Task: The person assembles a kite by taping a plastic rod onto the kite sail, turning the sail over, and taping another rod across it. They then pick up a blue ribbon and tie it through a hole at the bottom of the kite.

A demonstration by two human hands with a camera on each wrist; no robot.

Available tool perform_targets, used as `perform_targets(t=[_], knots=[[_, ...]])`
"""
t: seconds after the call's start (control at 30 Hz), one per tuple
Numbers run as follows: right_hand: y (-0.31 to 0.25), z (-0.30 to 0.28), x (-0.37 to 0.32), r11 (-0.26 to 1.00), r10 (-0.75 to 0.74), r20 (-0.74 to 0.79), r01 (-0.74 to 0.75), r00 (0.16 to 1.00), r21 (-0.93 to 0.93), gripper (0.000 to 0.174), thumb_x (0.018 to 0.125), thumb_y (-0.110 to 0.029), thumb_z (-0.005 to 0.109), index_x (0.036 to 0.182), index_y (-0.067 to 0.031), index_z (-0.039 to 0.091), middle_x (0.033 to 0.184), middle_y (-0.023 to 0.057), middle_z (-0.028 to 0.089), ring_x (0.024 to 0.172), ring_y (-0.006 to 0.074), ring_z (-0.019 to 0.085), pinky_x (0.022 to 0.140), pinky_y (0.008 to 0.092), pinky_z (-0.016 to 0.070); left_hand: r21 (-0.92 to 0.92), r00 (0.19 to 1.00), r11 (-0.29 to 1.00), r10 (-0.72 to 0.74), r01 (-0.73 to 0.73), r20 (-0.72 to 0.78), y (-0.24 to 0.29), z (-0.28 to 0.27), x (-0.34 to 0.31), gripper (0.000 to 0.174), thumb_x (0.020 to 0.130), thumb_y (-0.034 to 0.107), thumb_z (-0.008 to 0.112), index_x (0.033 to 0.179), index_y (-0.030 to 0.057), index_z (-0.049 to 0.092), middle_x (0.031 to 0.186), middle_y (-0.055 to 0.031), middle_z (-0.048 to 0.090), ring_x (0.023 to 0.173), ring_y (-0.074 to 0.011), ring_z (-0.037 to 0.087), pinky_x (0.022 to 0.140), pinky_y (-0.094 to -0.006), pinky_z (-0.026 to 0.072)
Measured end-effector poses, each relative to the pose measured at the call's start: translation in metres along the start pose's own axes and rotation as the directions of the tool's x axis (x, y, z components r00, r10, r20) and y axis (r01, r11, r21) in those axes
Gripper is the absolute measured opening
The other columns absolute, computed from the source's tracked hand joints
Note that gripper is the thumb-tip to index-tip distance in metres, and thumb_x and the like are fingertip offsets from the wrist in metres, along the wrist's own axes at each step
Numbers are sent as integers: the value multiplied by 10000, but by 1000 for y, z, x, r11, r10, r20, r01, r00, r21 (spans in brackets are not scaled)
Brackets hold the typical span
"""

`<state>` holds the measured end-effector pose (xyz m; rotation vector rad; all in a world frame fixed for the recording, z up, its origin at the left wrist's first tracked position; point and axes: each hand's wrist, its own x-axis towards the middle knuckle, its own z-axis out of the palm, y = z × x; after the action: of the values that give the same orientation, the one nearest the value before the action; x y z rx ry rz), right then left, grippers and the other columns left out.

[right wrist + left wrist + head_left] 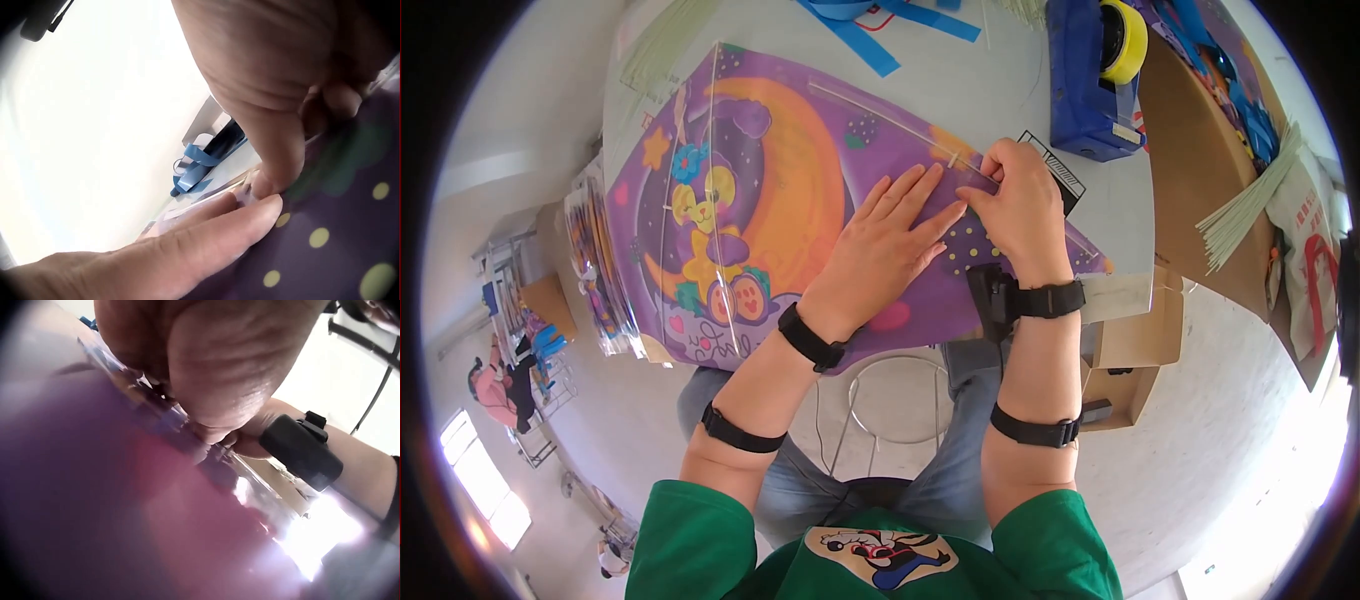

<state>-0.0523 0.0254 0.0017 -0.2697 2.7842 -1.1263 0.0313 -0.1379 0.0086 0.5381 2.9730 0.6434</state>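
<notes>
A purple kite (870, 165) printed with an orange moon and a yellow bear lies spread on the table. A thin pale rod (880, 120) runs along its upper right edge; another rod (714, 180) crosses the bear. My left hand (880, 240) rests on the sheet with fingers extended, its index fingertip close to the right thumb. With curled fingers, my right hand (1025, 205) pinches the kite's edge where the rod runs. In the right wrist view the right thumb (278, 162) presses at that edge beside the left fingers (206, 250). The right palm hides part of the rod.
A blue tape dispenser (1090, 110) with yellow tape stands at the table's back right. Blue strips (890, 30) lie at the back. Cardboard (1200, 190) and a bundle of thin sticks (1250, 205) are at right, packaged sheets (595, 265) at left. A stool (895, 395) stands below.
</notes>
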Motion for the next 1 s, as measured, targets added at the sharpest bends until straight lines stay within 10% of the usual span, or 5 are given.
perform_targets(t=[0.47,0.53,0.67,1.0], knots=[[5,-14,7,863,251,-46,-202,967,463,142,764,-49,731,843,-24,615,780,74,630,654,174,609,625,288,490,96,997,993,68,-73,46,9,5,13,679,900,347,601,1461,61,346,1517,-97,350,1415,-277,299,1151,-450,252],[0,-27,8,818,252,-521,108,815,565,109,816,-51,708,873,-24,619,793,57,619,641,165,591,617,276,486,123,995,990,60,-69,82,12,1,15,687,893,349,610,1460,60,350,1522,-97,342,1417,-277,297,1148,-455,256],[11,-54,9,975,150,-755,29,639,218,152,871,-69,675,1014,-45,627,1021,67,584,839,151,578,697,272,488,145,986,977,149,-159,77,11,1,13,700,887,353,618,1458,51,350,1519,-104,344,1415,-283,298,1148,-458,254],[29,-66,16,999,-35,-658,41,753,-6,158,921,-227,636,1042,-138,688,981,109,593,918,274,570,775,363,481,-91,996,994,64,-59,54,14,-8,12,579,935,224,566,1452,62,362,1521,-134,336,1415,-327,295,1144,-506,237]])
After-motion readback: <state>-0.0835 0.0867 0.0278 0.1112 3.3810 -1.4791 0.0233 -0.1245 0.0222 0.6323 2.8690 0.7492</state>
